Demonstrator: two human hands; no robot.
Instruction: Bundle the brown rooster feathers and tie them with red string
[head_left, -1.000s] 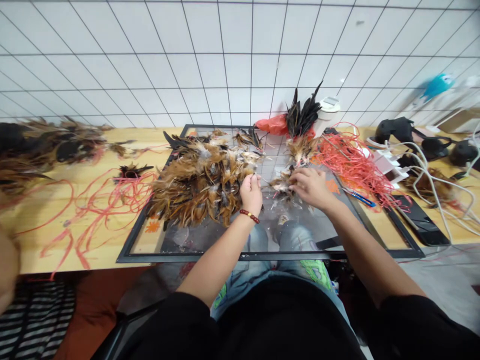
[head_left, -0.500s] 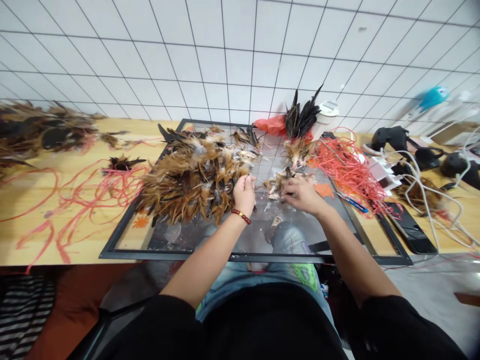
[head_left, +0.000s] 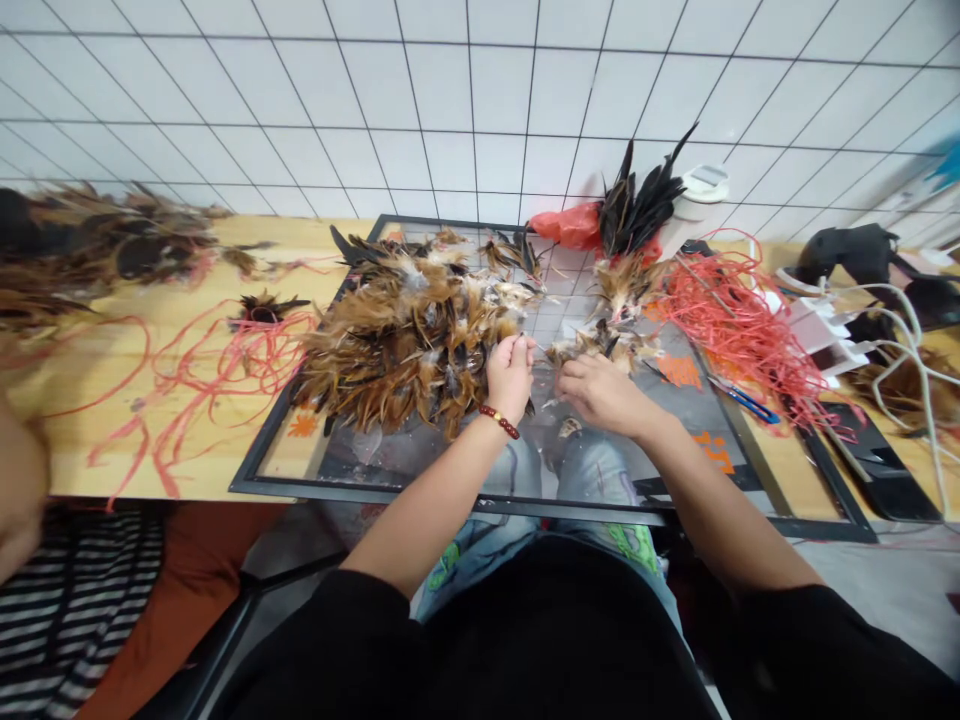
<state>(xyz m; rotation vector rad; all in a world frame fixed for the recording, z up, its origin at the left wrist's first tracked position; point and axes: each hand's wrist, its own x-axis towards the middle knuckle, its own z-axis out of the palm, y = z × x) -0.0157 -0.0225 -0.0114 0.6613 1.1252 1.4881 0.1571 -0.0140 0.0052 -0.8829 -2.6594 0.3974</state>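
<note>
My left hand (head_left: 512,372), with a beaded bracelet (head_left: 499,421) at its wrist, is closed at the right edge of a large heap of brown feathers (head_left: 397,340); what its fingers pinch is too small to name. My right hand (head_left: 596,388) lies just right of it, with curled fingers by a small pile of pale and brown feathers (head_left: 615,345). Anything between those fingers is hidden. Under both hands is a dark-framed glass panel (head_left: 442,490). A further tuft of brown feathers (head_left: 626,285) lies behind the small pile.
Red string (head_left: 735,320) lies tangled at the right, beside a blue cutter (head_left: 750,402) and a phone (head_left: 885,465). Black feathers (head_left: 637,210) stand in a red bag (head_left: 566,229) at the back. Another person's arm (head_left: 19,490) shows at the left edge.
The view has shifted, and another person's arm has appeared at the left. My right hand has drawn slightly nearer my left hand, off the small feather pile.
</note>
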